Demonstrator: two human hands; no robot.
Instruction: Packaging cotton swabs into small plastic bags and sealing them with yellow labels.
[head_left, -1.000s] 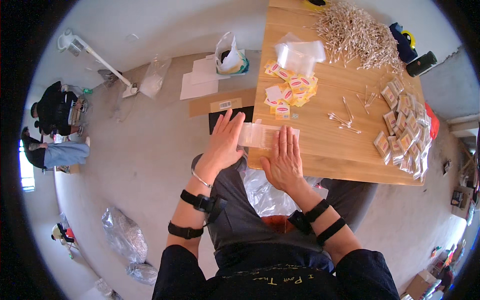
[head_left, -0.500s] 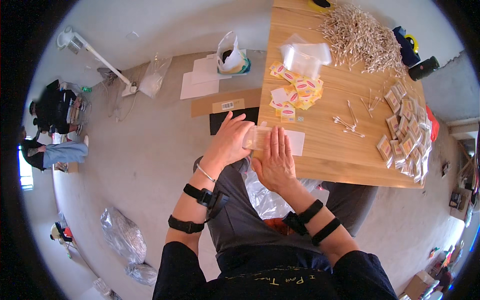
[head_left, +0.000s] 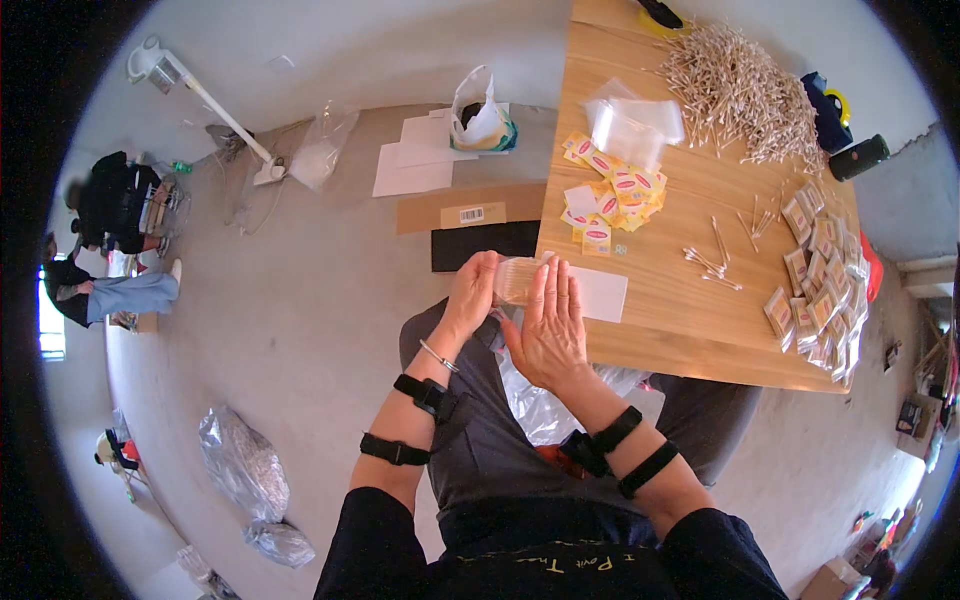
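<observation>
At the table's left edge, a clear packet of cotton swabs (head_left: 516,279) lies between my hands. My left hand (head_left: 474,295) is closed on its left end, thumb and fingers pinching the plastic. Flat on the packet's right end rests my right hand (head_left: 552,325), its fingers stretched out and holding nothing. A white card (head_left: 602,295) shows on the table just right of those fingers. Beyond the hands is a pile of yellow-and-white printed cards (head_left: 625,195), with clear plastic bags (head_left: 640,125) on its far side.
A heap of loose cotton swabs (head_left: 745,90) covers the table's far end. Filled packets (head_left: 825,265) pile up at the right edge. A few loose swabs (head_left: 713,262) lie mid-table. A dark cylinder (head_left: 859,158) stands far right. Two people (head_left: 110,205) are at far left.
My left hand's fingers have drawn in from a spread pose to a pinch on the packet's end. My right hand stays flat on it. The view has shifted slightly.
</observation>
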